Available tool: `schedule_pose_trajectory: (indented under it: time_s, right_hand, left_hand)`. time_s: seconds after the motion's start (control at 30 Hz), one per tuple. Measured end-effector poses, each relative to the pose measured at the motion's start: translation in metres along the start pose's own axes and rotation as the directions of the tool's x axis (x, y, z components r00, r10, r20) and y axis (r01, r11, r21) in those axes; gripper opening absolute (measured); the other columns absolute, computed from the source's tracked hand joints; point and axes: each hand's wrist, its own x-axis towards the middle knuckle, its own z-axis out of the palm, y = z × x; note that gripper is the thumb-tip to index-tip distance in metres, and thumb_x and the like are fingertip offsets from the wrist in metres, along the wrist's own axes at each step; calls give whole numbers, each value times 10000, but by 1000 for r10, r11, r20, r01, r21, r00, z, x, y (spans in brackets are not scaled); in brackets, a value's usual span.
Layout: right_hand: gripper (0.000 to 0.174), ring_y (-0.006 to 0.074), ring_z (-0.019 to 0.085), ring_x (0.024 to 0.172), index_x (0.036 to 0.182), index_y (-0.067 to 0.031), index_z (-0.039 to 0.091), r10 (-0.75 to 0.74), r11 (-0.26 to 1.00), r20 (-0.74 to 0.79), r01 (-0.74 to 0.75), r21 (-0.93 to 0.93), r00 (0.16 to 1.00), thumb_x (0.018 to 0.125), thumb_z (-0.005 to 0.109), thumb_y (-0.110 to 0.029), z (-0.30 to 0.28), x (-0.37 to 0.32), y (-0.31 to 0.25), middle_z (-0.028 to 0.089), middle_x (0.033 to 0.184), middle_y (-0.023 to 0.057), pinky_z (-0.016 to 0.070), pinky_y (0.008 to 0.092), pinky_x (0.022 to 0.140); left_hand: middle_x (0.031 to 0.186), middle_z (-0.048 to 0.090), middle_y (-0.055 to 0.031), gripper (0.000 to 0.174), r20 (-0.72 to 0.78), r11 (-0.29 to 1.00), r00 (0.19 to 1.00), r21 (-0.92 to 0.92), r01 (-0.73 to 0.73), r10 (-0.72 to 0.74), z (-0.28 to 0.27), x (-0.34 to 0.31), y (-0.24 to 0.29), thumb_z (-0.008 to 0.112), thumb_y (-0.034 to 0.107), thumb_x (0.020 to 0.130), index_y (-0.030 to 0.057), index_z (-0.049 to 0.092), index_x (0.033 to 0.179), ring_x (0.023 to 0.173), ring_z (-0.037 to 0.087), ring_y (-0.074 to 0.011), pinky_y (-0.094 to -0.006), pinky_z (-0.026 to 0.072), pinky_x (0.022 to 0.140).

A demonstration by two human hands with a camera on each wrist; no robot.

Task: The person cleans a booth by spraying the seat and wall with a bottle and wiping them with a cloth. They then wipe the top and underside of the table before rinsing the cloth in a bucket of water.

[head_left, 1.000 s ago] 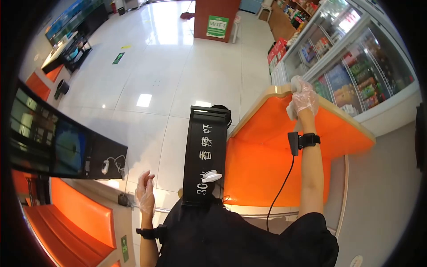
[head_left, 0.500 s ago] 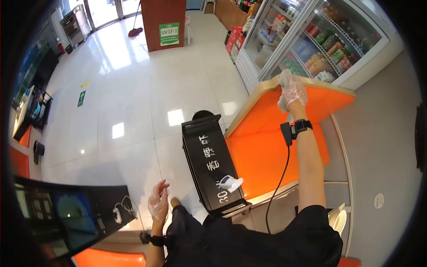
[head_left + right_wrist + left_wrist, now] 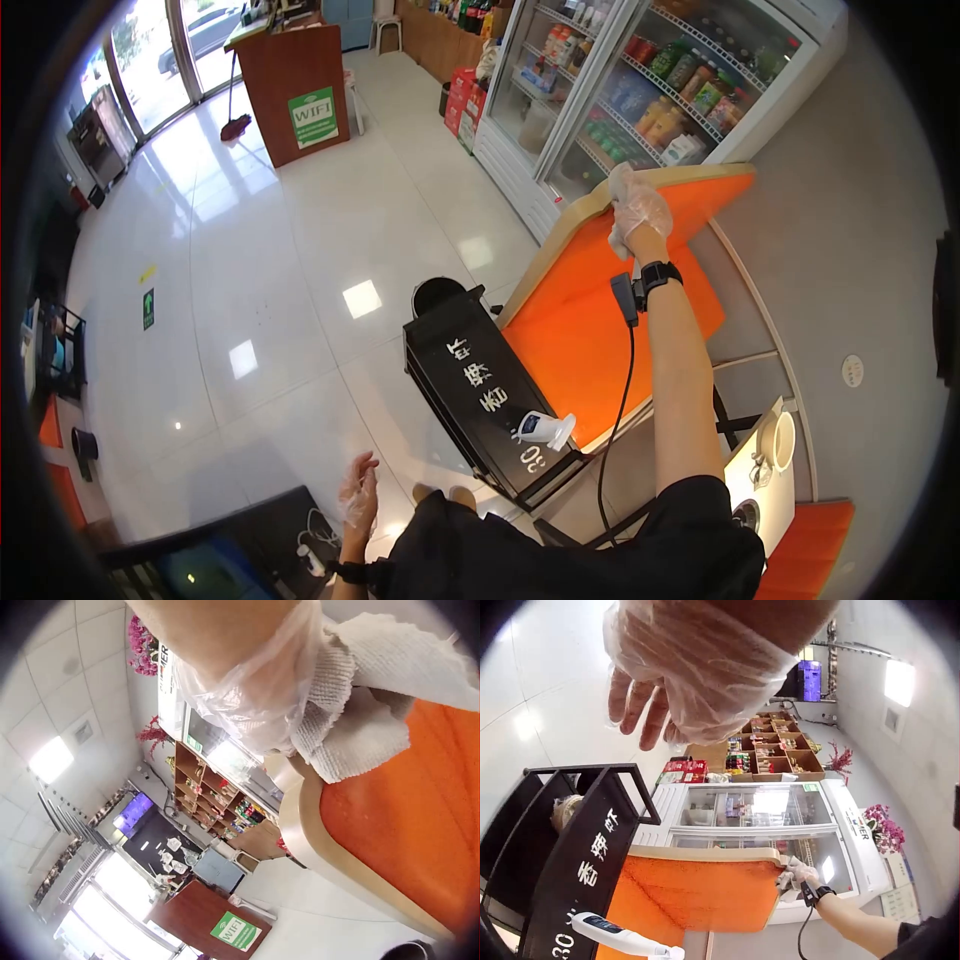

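My right hand, in a clear plastic glove, grips a white ribbed cloth against the top edge of an orange bench backrest. Pale wood trim runs along that edge, and the cloth drapes over the orange padding in the right wrist view. My left hand, also gloved, hangs low with loose fingers and holds nothing. To its right, a white bottle lies on a black shelf unit with white lettering, beside the orange bench seat.
A glass-door drinks fridge stands just behind the backrest. A cable hangs from my right wrist. A black screen unit is at lower left, and a table with a white cup is at lower right. Farther off is a brown counter.
The head view has turned, bringing the table at lower right into sight and shifting the screen unit lower. My right hand stays at the backrest's top edge with the cloth; the left still hangs.
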Motion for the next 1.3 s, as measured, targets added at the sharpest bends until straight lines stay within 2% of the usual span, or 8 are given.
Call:
schedule_pose_trajectory:
  time_s: [0.07, 0.2, 0.27, 0.6, 0.7, 0.8, 1.03, 1.3]
  right_hand:
    - [213, 258, 580, 705, 945, -55, 566, -510, 799, -178, 388, -459, 842, 917, 581, -265, 12, 13, 24, 600, 782, 113, 479, 373, 644]
    - [255, 282, 646, 879, 1091, -87, 605, -200, 978, -127, 189, -88, 972, 875, 676, -204, 6, 5, 5, 667, 1008, 122, 532, 391, 720]
    - [431, 318, 670, 999, 1257, -119, 563, -274, 661, 104, 266, -702, 956, 851, 703, -155, -2, -25, -12, 668, 1151, 125, 565, 421, 765]
    - [147, 360, 682, 874, 908, -85, 650, -218, 922, -245, 117, -369, 945, 785, 670, -162, 0, 10, -35, 698, 935, 165, 528, 439, 716]
    - [189, 359, 688, 903, 952, -97, 656, 26, 999, -233, -20, 30, 972, 797, 654, -206, -5, 31, -35, 697, 919, 163, 525, 471, 726]
    - [452, 384, 680, 1033, 1158, -81, 687, -29, 983, -320, -30, -178, 947, 829, 688, -392, 3, 17, -39, 705, 1055, 188, 552, 479, 859]
    - [616, 367, 653, 1112, 1405, -165, 436, -45, 914, -344, -101, -394, 938, 839, 668, -96, 49, -17, -39, 520, 1417, 124, 585, 459, 847]
    - [486, 375, 661, 1083, 1411, -233, 553, 258, 872, -471, -413, -261, 843, 942, 618, -343, 41, 22, -71, 605, 1347, 89, 540, 477, 923]
  left_hand:
    - [1101, 694, -70, 293, 42, 999, 999, 50, -4, 2, 0, 14, 14, 527, 88, 1054, 55, 586, 1339, 1020, 626, -130, -277, 490, 892]
    - [1103, 718, -95, 275, 153, 987, 982, 105, -126, 109, 1, 51, 46, 531, 107, 1051, 55, 606, 1310, 1023, 661, -151, -289, 515, 883]
    - [1091, 727, -90, 270, 287, 965, 949, 181, -189, 132, 4, 74, 63, 536, 122, 1048, 56, 610, 1300, 990, 674, -158, -285, 521, 878]
    - [1085, 756, -101, 267, 415, 909, 887, 257, -329, 203, -1, 236, 93, 574, 196, 1031, 87, 638, 1266, 945, 724, -214, -333, 558, 832]
    - [1099, 753, -108, 259, 455, 909, 875, 271, -316, 168, 2, 283, 118, 576, 204, 1031, 93, 642, 1255, 956, 725, -230, -337, 557, 842]
    - [1127, 739, -101, 284, 513, 894, 838, 265, -361, 186, 44, 304, 200, 551, 206, 1051, 57, 632, 1278, 1031, 696, -190, -315, 533, 912]
    - [1037, 728, -117, 265, 727, 736, 385, -239, -634, 568, 169, 363, 266, 576, 140, 1004, 110, 608, 1265, 929, 724, -256, -335, 559, 809]
    - [1205, 669, -104, 288, 941, 763, 80, -216, -610, 330, 203, 433, 299, 528, 115, 1035, 68, 577, 1315, 1107, 647, -182, -317, 499, 978]
